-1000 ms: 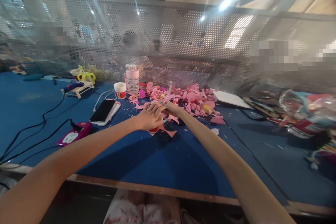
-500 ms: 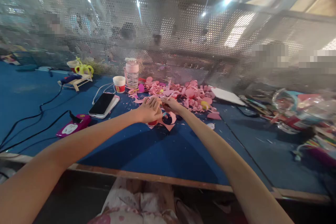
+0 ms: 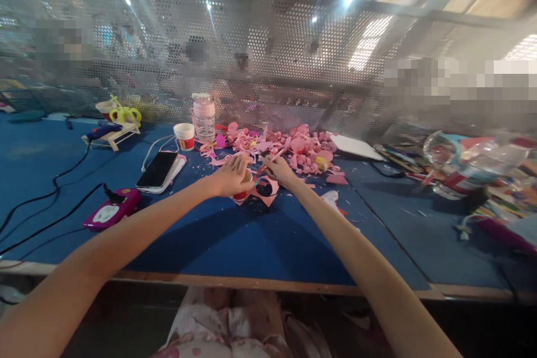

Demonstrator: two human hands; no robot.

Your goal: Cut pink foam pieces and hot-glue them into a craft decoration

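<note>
Reaching far across the blue tabletop [image 3: 235,246] with both arms stretched out, the left hand [image 3: 230,178] curls palm-down over one small red cup [image 3: 242,194], fingers closed on it. One thin pink stick [image 3: 268,161] is pinched in the right hand [image 3: 280,171], slanting up toward the far edge. Beneath both lies one pink paper sheet [image 3: 265,190]. One phone [image 3: 157,170] and one magenta device [image 3: 112,210] sit toward the left edge.

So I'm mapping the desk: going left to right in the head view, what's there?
Purple device → phone → red-white cup → left hand → right hand → white board.
</note>
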